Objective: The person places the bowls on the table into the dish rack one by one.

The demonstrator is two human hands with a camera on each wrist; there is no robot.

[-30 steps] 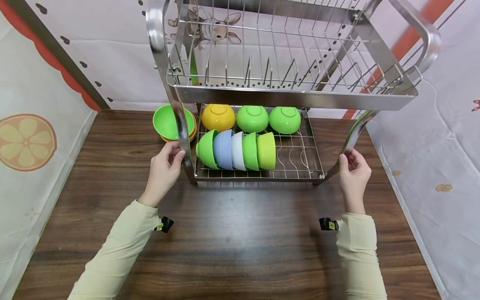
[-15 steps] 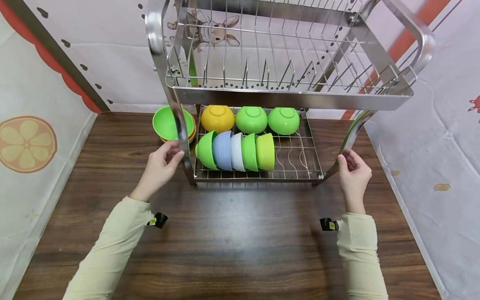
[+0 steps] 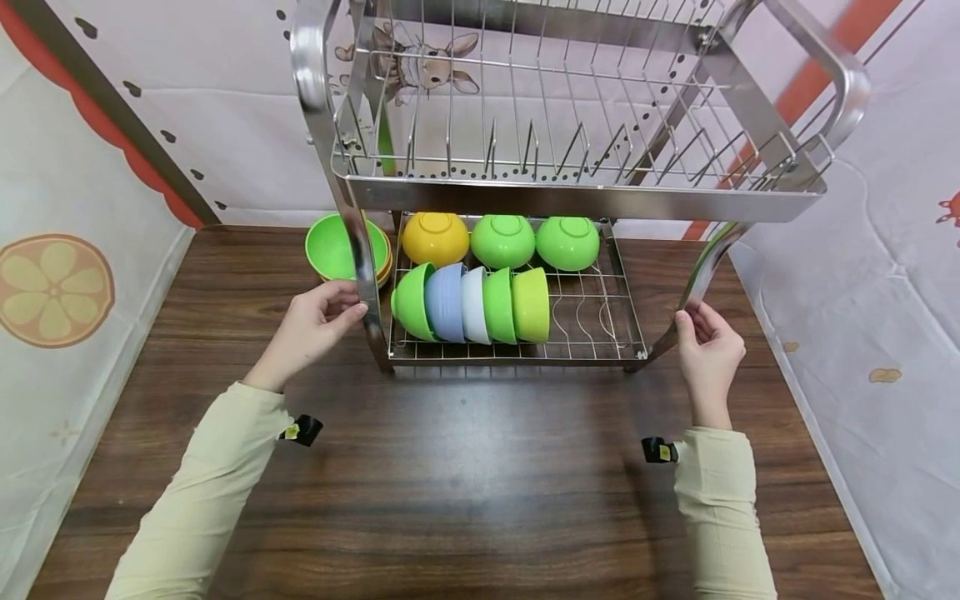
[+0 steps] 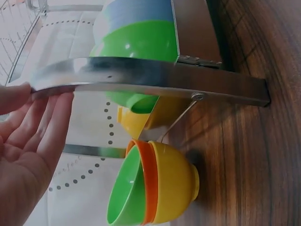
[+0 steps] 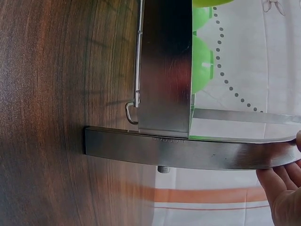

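A two-tier metal dish rack point(image 3: 585, 198) stands at the back of the wooden table. My left hand point(image 3: 311, 325) pinches its left front leg, thumb in front and fingers behind, as the left wrist view also shows. On the other side my right hand point(image 3: 708, 346) pinches the right front leg point(image 5: 211, 153) between thumb and fingers. On the lower tier, a row of bowls stands on edge, from a green bowl point(image 3: 412, 302) past a blue bowl point(image 3: 446, 302) to a lime bowl point(image 3: 532, 304). Behind them a yellow bowl point(image 3: 435, 239) and two green bowls point(image 3: 502, 242) lie upside down.
Left of the rack sits a nested stack of bowls, a green bowl point(image 4: 127, 188) inside an orange bowl point(image 4: 150, 183) and a yellow bowl point(image 4: 171, 183). Wire slots fill the upper tier point(image 3: 555, 108). Printed cloth walls point(image 3: 247, 142) enclose the table point(image 3: 465, 500).
My left wrist and forearm have swung outward to the left while the fingers stay on the leg. The right hand keeps its place, and the rack and bowls look unchanged.
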